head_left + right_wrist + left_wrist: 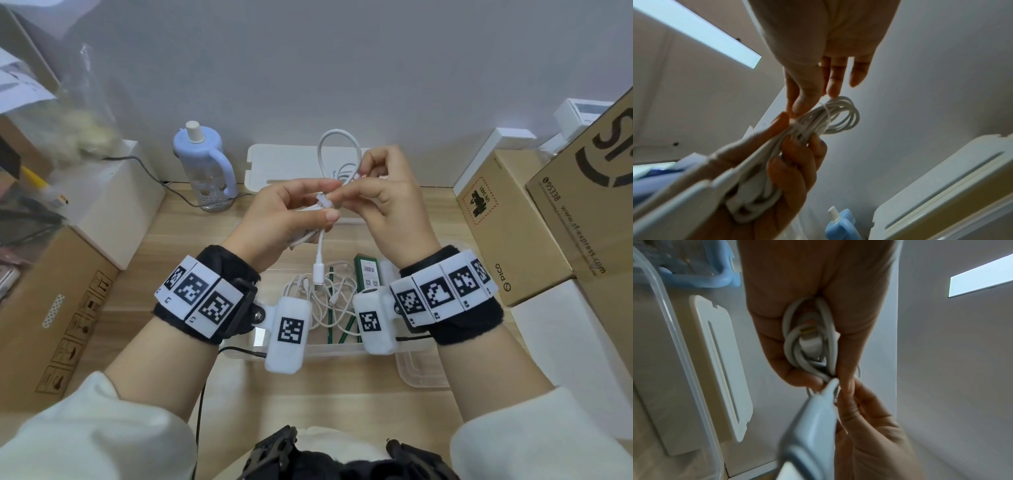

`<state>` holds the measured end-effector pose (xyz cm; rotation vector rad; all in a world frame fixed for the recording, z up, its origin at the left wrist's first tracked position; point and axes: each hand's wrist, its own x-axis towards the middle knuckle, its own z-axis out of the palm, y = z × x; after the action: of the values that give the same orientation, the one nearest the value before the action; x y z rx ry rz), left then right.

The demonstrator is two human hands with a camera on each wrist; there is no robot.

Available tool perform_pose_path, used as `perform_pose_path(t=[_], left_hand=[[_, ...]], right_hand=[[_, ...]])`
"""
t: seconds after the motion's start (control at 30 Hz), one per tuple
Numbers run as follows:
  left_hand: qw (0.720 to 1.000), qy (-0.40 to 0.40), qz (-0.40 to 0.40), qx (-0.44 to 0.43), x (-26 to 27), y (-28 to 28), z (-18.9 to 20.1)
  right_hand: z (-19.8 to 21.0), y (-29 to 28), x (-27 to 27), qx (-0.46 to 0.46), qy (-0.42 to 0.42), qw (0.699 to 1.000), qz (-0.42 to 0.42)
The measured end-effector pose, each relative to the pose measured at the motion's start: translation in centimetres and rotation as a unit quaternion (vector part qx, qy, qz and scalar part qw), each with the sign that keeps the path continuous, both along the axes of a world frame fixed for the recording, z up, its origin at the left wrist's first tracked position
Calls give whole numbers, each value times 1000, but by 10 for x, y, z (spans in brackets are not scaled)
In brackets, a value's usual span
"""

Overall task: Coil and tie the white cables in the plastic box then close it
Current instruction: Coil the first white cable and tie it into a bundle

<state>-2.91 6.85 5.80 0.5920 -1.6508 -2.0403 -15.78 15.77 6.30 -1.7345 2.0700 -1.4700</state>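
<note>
Both hands are raised over the clear plastic box [329,350]. My left hand [325,209] grips a coiled white cable [339,145], seen bunched in the palm in the left wrist view [809,340]. Its USB plug [318,274] dangles toward the box. My right hand [346,192] pinches a thin white tie [826,113] wrapped round the coil [838,116], thumb and forefinger together, the other fingers loosely spread. More tangled white cables [305,294] lie loose in the box beside a green pack [368,274]. The box's clear lid [421,373] lies at its right.
A pale blue bottle [202,164] stands back left, and a white flat case [284,164] leans on the wall behind the hands. Cardboard boxes line the left [58,308] and right [507,219] sides. Wooden tabletop [191,240] shows around the box.
</note>
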Motion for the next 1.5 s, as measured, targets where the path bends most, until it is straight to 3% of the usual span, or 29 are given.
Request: perform_pose_path(t=[0.13,0.23,0.33,0.4,0.5,0.63,0.77,0.97,1.17,1.3,1.5], left_hand=[[998,25,-46,36,3,-2,1],[994,46,-75,61,3,-1,3],[993,47,-91,51,3,0,6],[994,43,-96,43,3,1,7],[994,43,-98,35,4,3,8],[997,26,-71,0,3,4,8],[994,-8,-26,-107,4,4,10],[986,-38,91,-134,-1,4,6],[973,-65,106,-195,-4,2,3],[901,-128,138,-390,-4,-3,-4],[875,-166,134,-435,-4,-1,-1]], right_hand=[[9,7,-7,78,-68,994,36],[11,9,-6,61,-177,976,109],[4,6,-2,45,-233,964,120],[1,6,0,28,-348,925,147],[-6,6,5,13,-528,829,185],[-11,5,12,18,-597,781,182],[-9,4,13,16,-599,782,171],[-10,1,10,-9,-597,794,119],[-11,-2,10,-23,-610,790,52],[-16,-4,6,-9,-607,794,-1],[-16,-3,9,-2,-574,819,7]])
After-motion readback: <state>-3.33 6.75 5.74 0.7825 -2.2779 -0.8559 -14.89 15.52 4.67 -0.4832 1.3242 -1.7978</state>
